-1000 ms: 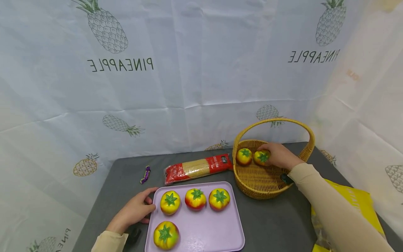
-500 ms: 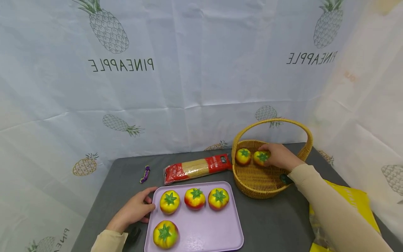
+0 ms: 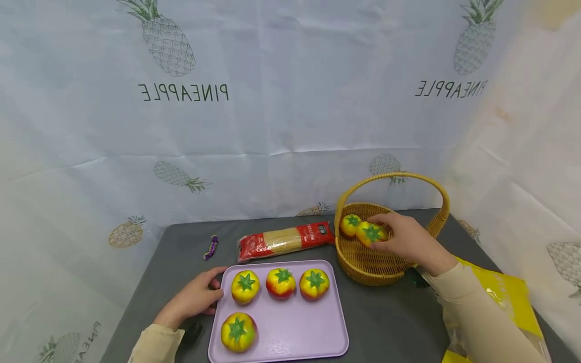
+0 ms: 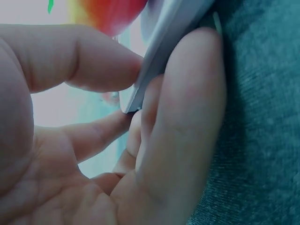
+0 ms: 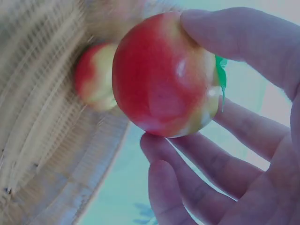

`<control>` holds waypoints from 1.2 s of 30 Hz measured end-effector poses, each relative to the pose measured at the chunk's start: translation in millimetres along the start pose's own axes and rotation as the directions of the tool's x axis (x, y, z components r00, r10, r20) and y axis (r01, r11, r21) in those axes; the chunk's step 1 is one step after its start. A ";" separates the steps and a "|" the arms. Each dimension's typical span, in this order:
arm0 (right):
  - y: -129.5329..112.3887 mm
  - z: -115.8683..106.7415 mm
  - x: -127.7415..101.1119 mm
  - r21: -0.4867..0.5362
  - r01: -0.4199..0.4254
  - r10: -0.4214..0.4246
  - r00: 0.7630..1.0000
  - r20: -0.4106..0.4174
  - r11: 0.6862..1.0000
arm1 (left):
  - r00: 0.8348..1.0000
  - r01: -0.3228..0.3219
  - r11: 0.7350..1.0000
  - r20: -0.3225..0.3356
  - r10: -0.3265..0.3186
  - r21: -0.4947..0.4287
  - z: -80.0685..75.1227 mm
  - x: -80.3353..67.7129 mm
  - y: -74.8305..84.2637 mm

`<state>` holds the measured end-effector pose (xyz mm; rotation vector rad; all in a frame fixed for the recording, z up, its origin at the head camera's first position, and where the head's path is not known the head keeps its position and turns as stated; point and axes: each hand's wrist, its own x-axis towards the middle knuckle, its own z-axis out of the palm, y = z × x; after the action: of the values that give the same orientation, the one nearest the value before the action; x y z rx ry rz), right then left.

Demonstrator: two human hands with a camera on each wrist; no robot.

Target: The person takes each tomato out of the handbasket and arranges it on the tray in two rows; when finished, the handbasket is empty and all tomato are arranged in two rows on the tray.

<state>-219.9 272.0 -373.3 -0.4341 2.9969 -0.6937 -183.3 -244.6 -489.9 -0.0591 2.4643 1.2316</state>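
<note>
In the head view my right hand [image 3: 406,239] holds a yellow-and-red artificial tomato [image 3: 369,234] over the wicker basket [image 3: 374,276]. The right wrist view shows thumb and fingertips pinching this tomato [image 5: 161,77], its green leaf toward the palm. Behind it, a second tomato [image 5: 93,79] rests inside the basket against the wall. My left hand [image 3: 192,297] grips the left edge of the lilac tray [image 3: 299,330]. Up close, the thumb lies on the tray's rim and other fingers reach beneath. Several tomatoes sit on the tray, three along its far side and one [image 3: 238,331] at the near left.
A red noodle packet [image 3: 286,242] lies behind the tray, left of the basket. Farther left is a small purple wrapped candy [image 3: 211,247]. A yellow bag [image 3: 508,297] lies at the right, partly under my right forearm. The basket's tall handle [image 3: 395,175] arches above it.
My right hand has lifted the tomato off the basket's bottom and drawn it slightly left and nearer. The left hand has stayed at the tray's edge.
</note>
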 end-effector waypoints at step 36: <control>-144.6 132.0 -32.0 0.285 0.211 -0.269 0.946 0.182 0.935 | 0.997 0.014 0.998 0.070 -0.010 -0.067 -6.3 -5.6 4.4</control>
<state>-138.7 100.1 -430.0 -0.8134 2.6218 -0.9745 -181.1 -247.6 -481.1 -0.0484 2.3594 1.2901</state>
